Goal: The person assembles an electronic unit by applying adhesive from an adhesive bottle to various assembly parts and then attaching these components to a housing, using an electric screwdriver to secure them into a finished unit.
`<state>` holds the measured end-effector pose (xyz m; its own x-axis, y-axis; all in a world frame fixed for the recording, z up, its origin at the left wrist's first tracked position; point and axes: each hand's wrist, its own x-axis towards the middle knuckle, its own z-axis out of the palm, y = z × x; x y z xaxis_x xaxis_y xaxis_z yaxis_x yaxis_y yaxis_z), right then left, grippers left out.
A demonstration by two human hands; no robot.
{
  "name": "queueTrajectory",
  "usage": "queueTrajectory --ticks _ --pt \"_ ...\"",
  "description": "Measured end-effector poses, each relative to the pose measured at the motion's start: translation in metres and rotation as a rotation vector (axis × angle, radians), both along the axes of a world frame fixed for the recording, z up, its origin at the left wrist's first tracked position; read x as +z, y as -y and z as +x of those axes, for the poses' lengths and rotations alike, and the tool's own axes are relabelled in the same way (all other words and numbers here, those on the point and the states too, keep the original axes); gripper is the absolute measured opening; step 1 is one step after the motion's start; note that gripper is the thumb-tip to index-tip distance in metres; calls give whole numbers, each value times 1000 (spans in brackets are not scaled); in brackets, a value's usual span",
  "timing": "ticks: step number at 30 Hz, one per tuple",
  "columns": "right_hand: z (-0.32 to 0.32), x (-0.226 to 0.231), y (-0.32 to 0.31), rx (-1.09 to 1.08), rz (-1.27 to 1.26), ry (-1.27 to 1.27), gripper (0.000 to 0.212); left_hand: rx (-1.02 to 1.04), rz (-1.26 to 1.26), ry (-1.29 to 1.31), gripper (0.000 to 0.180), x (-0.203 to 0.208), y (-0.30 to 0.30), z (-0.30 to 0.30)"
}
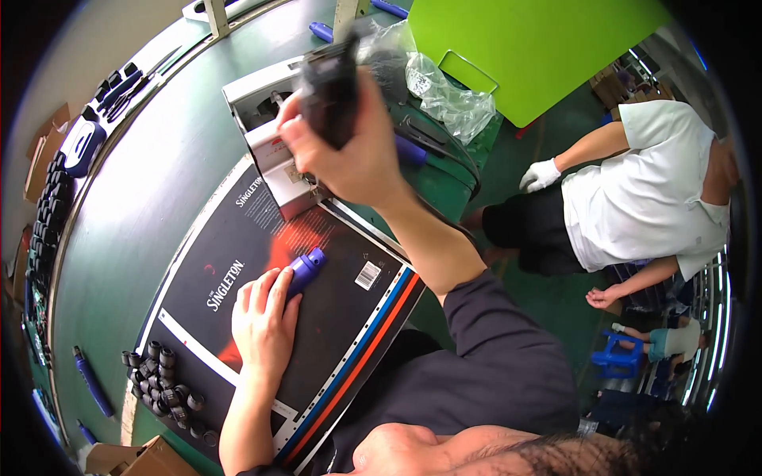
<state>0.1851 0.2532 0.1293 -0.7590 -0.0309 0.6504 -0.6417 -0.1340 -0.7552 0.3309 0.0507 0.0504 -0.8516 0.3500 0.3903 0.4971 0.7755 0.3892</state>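
Across the green bench (pixel 119 238), a black printed sheet (pixel 349 317) lay spread, likely as a mat to spare whatever rested on it from scuffs; the left forearm (pixel 252 412) hid a strip of it. At its far edge stood a pale machine (pixel 270 151), probably set there for easy reach, though the raised right hand covered some of its front. That right hand (pixel 349 159) held a dark object (pixel 329 95), fingers curled round it; blur left its kind unclear, and whether it touched the machine could not be told. On the sheet, the left hand (pixel 266 321) had its fingers close together over a blue tube (pixel 309 270), seemingly to keep it from rolling; the far end showed, while the near end was hidden beneath them. Smallest were the black caps (pixel 163 381), heaped at the sheet's left end, perhaps to be handy for the left hand; they overlapped too much to count.
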Motion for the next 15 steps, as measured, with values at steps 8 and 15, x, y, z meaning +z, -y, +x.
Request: queueTrajectory --ticks 8,15 --pt "14 29 -23 -20 -25 -300 48 1 9 -6 47 0 -3 -1" --pt "9 29 -18 10 -103 -307 50 10 0 -1 48 0 -2 0"
